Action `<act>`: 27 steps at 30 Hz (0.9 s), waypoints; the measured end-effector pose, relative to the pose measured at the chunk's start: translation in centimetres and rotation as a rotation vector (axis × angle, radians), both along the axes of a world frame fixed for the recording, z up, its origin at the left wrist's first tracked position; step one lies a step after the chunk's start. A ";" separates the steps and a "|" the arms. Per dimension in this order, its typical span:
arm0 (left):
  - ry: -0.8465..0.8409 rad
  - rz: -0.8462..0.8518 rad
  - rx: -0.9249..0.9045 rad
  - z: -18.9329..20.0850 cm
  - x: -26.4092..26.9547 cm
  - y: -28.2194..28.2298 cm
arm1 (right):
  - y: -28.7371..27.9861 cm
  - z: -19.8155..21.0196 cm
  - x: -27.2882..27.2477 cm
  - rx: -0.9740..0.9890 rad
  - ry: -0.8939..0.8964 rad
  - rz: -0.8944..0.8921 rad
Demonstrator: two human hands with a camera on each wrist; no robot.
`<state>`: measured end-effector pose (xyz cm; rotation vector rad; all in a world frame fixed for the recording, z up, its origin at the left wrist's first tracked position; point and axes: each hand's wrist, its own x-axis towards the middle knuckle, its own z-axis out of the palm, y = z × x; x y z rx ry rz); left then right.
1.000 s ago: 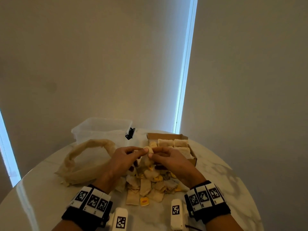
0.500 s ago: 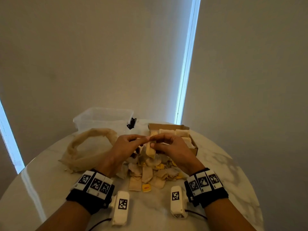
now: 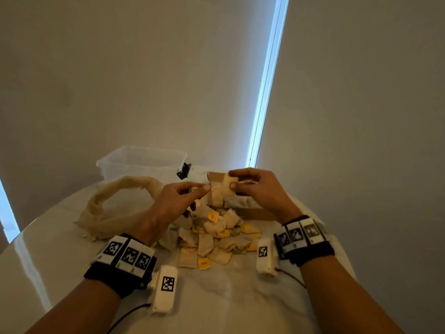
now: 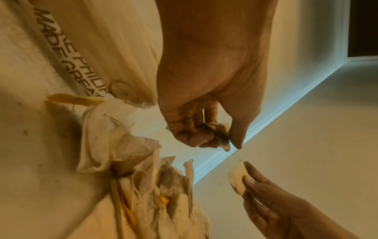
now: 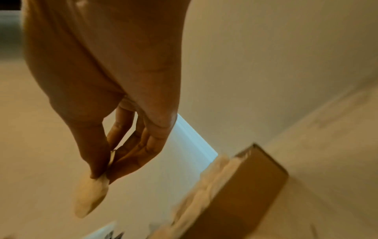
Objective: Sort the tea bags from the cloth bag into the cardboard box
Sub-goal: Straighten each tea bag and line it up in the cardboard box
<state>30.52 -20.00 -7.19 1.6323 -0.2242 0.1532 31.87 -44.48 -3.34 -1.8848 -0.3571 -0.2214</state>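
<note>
Right hand: I am seeing my right hand pinching one tea bag between thumb and fingertips, holding it above the near-left corner of the cardboard box; in the right wrist view the same soft, pillow-shaped paper pouch is hanging below the fingers

Left hand: my left hand is curling its fingers round a crumpled scrap of tea-bag paper, thumb tip pressing toward the forefinger; a thin string is running from it toward the right hand

Tea bags: a loose heap of tea bags is lying on the bench between my wrists, creased beige paper squares overlapping one another, several with small glossy yellow tags; more bags are standing packed on edge inside the box

Cardboard box: plain brown, matte, straight-walled and open-topped; it is sitting just behind the heap, its right part hidden by my right hand

Cloth bag: the cloth bag is lying slumped to the left of the heap, thin wrinkled cream fabric with its mouth rolled into a wide ring; printed lettering is showing in the left wrist view

Bench: a round, glossy pale bench with faint marbling; its curved edge is running close behind the box, and bare surface is lying nearest me

Behind: a clear plastic tub is standing at the far edge
</note>
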 end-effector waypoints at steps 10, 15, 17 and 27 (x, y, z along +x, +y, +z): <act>0.021 0.005 -0.063 -0.2 -0.2 0.7 | -4.0 1.6 4.3 -0.281 0.027 -0.122; 0.002 0.017 -0.041 -0.5 -0.1 0.7 | 0.3 0.0 5.3 -0.447 0.042 -0.023; -0.012 0.026 0.004 -0.7 0.1 0.8 | 1.4 -0.1 5.5 -0.387 0.068 -0.008; 0.011 0.039 0.151 -0.8 0.4 0.8 | 4.0 0.5 3.4 -0.139 0.071 0.162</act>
